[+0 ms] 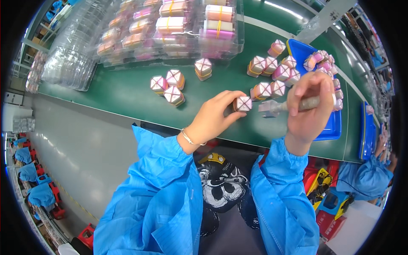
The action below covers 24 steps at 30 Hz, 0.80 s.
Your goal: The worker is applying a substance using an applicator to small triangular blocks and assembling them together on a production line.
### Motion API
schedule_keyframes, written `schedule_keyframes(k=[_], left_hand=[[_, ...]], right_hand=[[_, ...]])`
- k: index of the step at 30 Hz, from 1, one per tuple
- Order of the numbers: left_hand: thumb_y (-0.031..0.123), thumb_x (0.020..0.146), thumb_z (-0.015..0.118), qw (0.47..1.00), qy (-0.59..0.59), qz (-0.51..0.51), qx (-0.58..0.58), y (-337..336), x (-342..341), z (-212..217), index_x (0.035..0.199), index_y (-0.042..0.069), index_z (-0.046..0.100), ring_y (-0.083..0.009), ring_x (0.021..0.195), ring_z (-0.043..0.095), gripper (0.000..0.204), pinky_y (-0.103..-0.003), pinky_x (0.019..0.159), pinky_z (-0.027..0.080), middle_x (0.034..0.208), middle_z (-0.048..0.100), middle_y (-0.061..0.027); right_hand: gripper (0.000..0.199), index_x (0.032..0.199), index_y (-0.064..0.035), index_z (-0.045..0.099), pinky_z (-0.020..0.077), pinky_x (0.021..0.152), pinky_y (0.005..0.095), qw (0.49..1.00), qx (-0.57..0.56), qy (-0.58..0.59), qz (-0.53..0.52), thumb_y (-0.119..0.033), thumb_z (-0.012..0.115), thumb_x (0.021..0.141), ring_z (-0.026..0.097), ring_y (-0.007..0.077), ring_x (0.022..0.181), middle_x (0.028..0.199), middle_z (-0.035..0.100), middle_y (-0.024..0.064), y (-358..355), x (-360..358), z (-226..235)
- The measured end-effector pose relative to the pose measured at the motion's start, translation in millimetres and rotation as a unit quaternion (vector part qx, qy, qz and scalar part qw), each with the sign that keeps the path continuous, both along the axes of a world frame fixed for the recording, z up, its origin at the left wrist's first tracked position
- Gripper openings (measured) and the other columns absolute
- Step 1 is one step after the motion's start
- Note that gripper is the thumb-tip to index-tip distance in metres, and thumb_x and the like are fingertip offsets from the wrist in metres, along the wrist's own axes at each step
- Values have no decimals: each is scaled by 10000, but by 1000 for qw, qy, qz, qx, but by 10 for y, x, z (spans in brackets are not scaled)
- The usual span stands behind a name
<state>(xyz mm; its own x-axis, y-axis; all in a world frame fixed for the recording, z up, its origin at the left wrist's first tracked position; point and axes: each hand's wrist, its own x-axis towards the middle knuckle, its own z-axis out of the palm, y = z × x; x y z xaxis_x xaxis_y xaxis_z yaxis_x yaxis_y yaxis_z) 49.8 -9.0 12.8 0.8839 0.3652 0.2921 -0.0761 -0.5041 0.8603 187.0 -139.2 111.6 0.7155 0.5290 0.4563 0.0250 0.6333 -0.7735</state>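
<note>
My left hand (216,114) pinches a small block-shaped piece (243,104) by its sides, thumb and fingers around it. Its white top carries dark crossing lines. Just to the right, my right hand (310,106) is closed around a tool with a pale cylindrical handle (309,103) and a blocky, greyish head (269,109). That head points left toward the held piece and stands apart from it; its exact kind I cannot make out. Similar pieces (261,90) with white tops and orange or pink sides stand close behind my hands. Several more (174,95) stand to the left.
Clear plastic trays (170,40) of banded pieces fill the back of the green table (123,95). Stacked clear trays (70,55) lean at the far left. A blue tray (333,131) with more pieces sits at right. Another person's blue sleeve (363,178) shows beyond.
</note>
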Motion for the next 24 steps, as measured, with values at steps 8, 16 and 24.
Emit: schedule_keyframes(k=[8, 16, 24], left_hand=[[215, 730, 811, 1000, -25, -6, -8, -10, 86, 6, 1154, 57, 590, -282, 927, 639, 503, -369, 830, 495, 1036, 645, -114], [355, 700, 808, 995, 7, -37, 91, -20, 278, -69, 934, 148, 659, -234, 798, 595, 347, -342, 849, 432, 805, 664, -28], [340, 747, 730, 993, 8, -77, 92, -8, 270, -77, 898, 206, 673, -185, 759, 608, 209, -337, 892, 391, 747, 661, 13]], right_hand=[[265, 940, -2, 601, 317, 386, 205, 997, -56, -25, 43, -227, 477, 1005, 455, 76, 427, 690, 609, 94, 351, -23, 43], [277, 939, -10, 565, 298, 367, 204, 998, -8, -59, 18, -245, 436, 1009, 408, 81, 403, 656, 588, 112, 179, -12, 79], [292, 918, 0, 605, 257, 366, 184, 988, -104, -51, 105, -263, 503, 997, 412, 34, 415, 621, 569, 49, 287, -136, -12]])
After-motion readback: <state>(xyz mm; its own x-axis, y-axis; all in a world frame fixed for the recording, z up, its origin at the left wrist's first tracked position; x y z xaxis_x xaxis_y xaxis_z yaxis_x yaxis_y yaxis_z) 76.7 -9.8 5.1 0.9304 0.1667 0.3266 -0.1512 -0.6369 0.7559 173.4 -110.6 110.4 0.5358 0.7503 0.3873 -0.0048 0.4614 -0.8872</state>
